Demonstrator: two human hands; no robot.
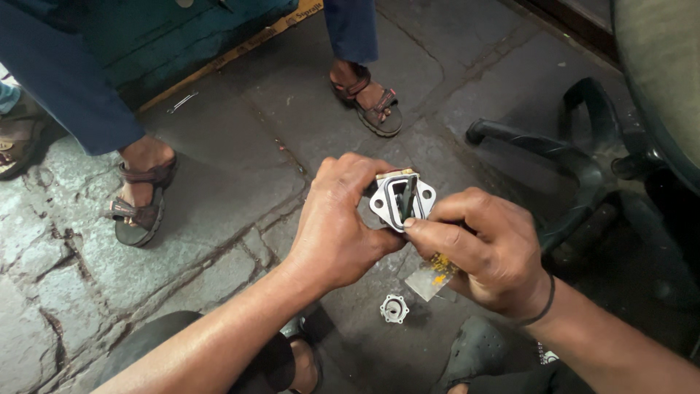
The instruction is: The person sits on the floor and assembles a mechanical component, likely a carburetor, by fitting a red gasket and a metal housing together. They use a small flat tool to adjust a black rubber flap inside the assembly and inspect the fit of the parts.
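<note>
Metal flanged fitting (402,199) gripped between left hand (337,222) and right hand (487,252), both closed on it, above a small round metal part (394,308) on stone paving (219,146).

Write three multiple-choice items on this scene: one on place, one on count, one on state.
1. Where is the small round metal part?
A. on the stone floor below the hands
B. on the chair
C. in the left hand

2. How many sandalled feet stand at the top of the picture?
A. one
B. two
C. four

3. How is the metal flange held?
A. lying free on the floor
B. by the right hand alone
C. between both hands

Answers: 1 A, it lies on the floor near the knees. 2 B, one sandal at left, another at top centre. 3 C, the left hand and right hand both grip it.
</note>
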